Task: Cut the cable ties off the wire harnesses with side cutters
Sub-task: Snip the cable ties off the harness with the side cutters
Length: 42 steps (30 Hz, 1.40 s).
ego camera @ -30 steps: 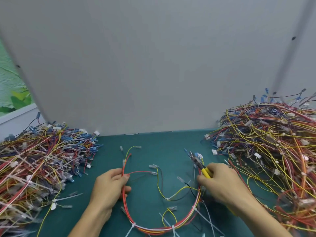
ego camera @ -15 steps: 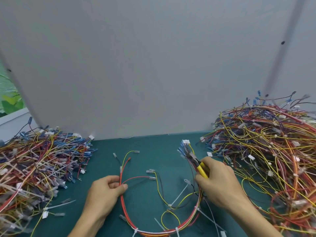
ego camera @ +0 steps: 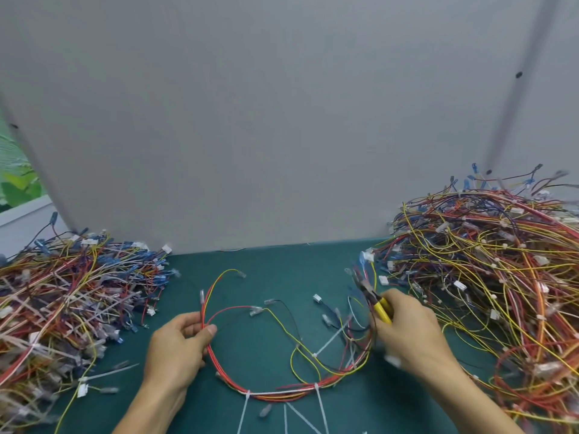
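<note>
While the left hand pinches the looped harness of thin red and yellow wires, the right hand grips yellow-handled cutters at its other side.

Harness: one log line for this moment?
left hand grips harness | right hand grips cutters | ties on harness uncut

Table mat was teal, matt, smooth. Harness wires showed smooth plastic insulation with slight sheen. Cable ties were white, plastic-looking, matt. Side cutters had yellow plastic-looking grips and a dark metal head. Back panel was grey, matt.
</note>
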Each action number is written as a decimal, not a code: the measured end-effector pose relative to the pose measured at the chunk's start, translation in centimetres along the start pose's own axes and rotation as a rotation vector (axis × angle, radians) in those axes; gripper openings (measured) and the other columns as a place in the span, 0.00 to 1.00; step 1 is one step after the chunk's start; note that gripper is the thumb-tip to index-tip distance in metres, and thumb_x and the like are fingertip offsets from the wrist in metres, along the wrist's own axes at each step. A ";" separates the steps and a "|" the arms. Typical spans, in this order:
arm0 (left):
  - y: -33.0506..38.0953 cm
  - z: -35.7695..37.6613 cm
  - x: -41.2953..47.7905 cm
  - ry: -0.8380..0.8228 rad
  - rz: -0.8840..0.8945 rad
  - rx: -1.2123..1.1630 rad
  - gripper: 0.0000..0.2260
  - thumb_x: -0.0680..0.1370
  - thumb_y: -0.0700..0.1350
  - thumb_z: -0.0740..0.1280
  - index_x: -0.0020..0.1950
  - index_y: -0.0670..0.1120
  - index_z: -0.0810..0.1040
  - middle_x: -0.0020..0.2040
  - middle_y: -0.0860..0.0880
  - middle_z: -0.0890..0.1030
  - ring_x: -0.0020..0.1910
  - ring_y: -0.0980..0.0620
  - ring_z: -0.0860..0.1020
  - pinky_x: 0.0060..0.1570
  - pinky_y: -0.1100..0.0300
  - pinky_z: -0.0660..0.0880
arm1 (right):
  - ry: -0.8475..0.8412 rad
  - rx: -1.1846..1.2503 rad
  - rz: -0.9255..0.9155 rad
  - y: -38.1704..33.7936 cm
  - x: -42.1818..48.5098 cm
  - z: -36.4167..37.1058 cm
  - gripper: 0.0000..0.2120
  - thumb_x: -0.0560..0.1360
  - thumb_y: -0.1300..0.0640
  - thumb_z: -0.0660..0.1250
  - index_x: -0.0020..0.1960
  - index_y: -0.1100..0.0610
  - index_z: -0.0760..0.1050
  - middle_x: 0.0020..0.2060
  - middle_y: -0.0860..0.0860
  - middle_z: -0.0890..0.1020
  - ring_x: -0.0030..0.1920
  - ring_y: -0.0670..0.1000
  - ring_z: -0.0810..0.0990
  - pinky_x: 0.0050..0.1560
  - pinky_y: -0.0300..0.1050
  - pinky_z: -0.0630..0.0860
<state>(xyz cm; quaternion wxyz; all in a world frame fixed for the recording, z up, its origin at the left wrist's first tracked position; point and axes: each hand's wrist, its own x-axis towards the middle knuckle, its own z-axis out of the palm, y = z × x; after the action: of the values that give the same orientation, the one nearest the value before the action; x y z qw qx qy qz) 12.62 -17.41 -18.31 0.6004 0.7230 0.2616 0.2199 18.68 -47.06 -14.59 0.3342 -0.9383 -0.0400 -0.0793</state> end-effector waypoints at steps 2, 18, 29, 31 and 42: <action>0.0 0.0 0.1 -0.004 -0.006 0.008 0.10 0.73 0.33 0.71 0.43 0.48 0.77 0.35 0.48 0.81 0.27 0.51 0.72 0.29 0.59 0.70 | -0.033 -0.132 0.033 0.5 0.1 0.1 0.08 0.76 0.49 0.64 0.44 0.53 0.70 0.40 0.50 0.79 0.46 0.57 0.77 0.45 0.49 0.75; 0.6 -0.8 -0.2 -0.028 -0.160 -0.081 0.11 0.74 0.28 0.67 0.51 0.40 0.78 0.38 0.43 0.78 0.31 0.47 0.76 0.32 0.55 0.78 | -0.156 -0.243 0.096 1.0 0.1 0.5 0.09 0.75 0.46 0.65 0.47 0.52 0.73 0.46 0.52 0.78 0.52 0.58 0.76 0.43 0.47 0.70; 0.6 -1.5 0.0 0.059 -0.024 0.568 0.22 0.68 0.47 0.78 0.60 0.45 0.79 0.45 0.49 0.83 0.46 0.46 0.81 0.49 0.54 0.76 | -0.194 -0.206 0.143 1.1 0.2 0.2 0.12 0.73 0.44 0.68 0.44 0.52 0.71 0.46 0.52 0.79 0.51 0.57 0.76 0.49 0.50 0.75; 0.9 -1.5 -0.4 0.082 0.046 0.770 0.22 0.69 0.51 0.77 0.60 0.47 0.79 0.52 0.48 0.82 0.54 0.45 0.78 0.54 0.54 0.73 | -0.190 -0.202 0.145 1.1 0.2 0.2 0.13 0.73 0.44 0.68 0.44 0.52 0.71 0.45 0.52 0.79 0.50 0.57 0.76 0.48 0.50 0.75; 3.4 4.0 -6.5 -0.655 0.816 0.601 0.08 0.73 0.50 0.70 0.51 0.51 0.84 0.51 0.59 0.81 0.52 0.60 0.77 0.55 0.66 0.70 | -0.128 -0.309 0.095 1.1 0.0 -0.1 0.16 0.75 0.41 0.65 0.46 0.54 0.67 0.49 0.53 0.78 0.52 0.59 0.76 0.41 0.47 0.68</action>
<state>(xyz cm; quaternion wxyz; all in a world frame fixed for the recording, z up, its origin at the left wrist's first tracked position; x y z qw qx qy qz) 10.56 -25.10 -15.76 0.2862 0.9332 -0.1847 0.1149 18.80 -47.94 -15.19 0.1863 -0.9824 -0.0044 -0.0086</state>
